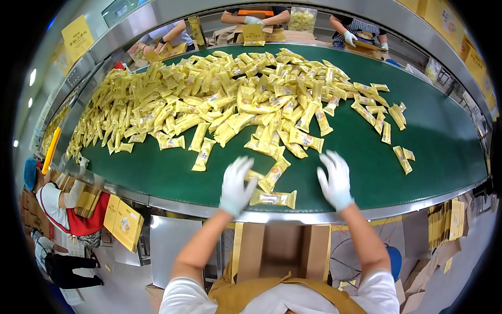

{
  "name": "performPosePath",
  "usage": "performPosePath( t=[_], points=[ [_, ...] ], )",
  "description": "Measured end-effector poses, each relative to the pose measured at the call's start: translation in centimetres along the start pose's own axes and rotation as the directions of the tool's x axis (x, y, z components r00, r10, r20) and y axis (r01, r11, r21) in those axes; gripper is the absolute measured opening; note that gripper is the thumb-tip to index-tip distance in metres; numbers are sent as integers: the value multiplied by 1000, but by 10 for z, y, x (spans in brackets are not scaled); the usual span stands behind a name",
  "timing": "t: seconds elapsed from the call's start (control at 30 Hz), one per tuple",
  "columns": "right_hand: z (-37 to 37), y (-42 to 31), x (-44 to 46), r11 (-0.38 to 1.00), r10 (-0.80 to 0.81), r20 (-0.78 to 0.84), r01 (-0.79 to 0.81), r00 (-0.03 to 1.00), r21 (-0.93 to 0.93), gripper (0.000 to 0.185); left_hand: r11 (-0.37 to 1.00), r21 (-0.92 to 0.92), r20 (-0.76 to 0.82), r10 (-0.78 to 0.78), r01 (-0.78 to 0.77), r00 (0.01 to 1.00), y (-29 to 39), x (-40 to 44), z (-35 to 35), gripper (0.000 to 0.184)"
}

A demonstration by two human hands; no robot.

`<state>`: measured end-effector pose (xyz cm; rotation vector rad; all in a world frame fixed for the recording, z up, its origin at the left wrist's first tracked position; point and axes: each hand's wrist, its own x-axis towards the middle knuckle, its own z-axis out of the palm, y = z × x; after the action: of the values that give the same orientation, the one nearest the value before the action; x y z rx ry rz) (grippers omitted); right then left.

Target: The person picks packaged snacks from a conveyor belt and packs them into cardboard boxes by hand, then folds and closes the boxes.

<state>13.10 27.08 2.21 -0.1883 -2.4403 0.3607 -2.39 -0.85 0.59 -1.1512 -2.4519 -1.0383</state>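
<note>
Both my hands wear white gloves and reach over the near edge of a green conveyor belt (350, 183). My left hand (237, 184) is beside a few yellow wrapped snack packets, its fingers spread and partly over one packet. One snack packet (273, 199) lies flat near the belt edge, between my hands. Another packet (274, 174) rests at a slant just beyond it. My right hand (335, 179) hovers with fingers apart, holding nothing. Beyond my fingertips spreads a large pile of packets (235, 104). Below the edge stands an open cardboard box (285, 251), right in front of my body.
Across the belt, several gloved people handle cardboard. At the left, a person in a red apron (94, 212) stands by flat yellow cartons (124, 222). More folded cartons (444, 222) stand at the right. A metal rim (183, 208) borders the belt.
</note>
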Motion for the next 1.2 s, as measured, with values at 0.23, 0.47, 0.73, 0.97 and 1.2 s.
performPosePath(
  t=[0.23, 0.47, 0.73, 0.97, 1.2],
  points=[
    [133, 76, 160, 913, 398, 545, -377, 738, -156, 69, 910, 29, 271, -405, 413, 873, -61, 183, 91, 72],
    [136, 61, 130, 952, 306, 581, -256, 754, -169, 62, 983, 144, 321, -158, 116, 934, -39, 167, 101, 64],
    [72, 43, 37, 942, 335, 552, -253, 764, -222, 60, 971, 80, 492, 157, -224, 856, -5, 105, 60, 74],
    [-17, 36, -36, 993, 109, 182, -97, 977, -74, 49, 981, -53, 532, 188, -189, 826, 26, 39, -12, 72],
    [-30, 35, -80, 968, 246, 497, -188, 832, -164, 57, 896, 201, 712, 144, -397, 687, 66, 37, 26, 69]
  ],
)
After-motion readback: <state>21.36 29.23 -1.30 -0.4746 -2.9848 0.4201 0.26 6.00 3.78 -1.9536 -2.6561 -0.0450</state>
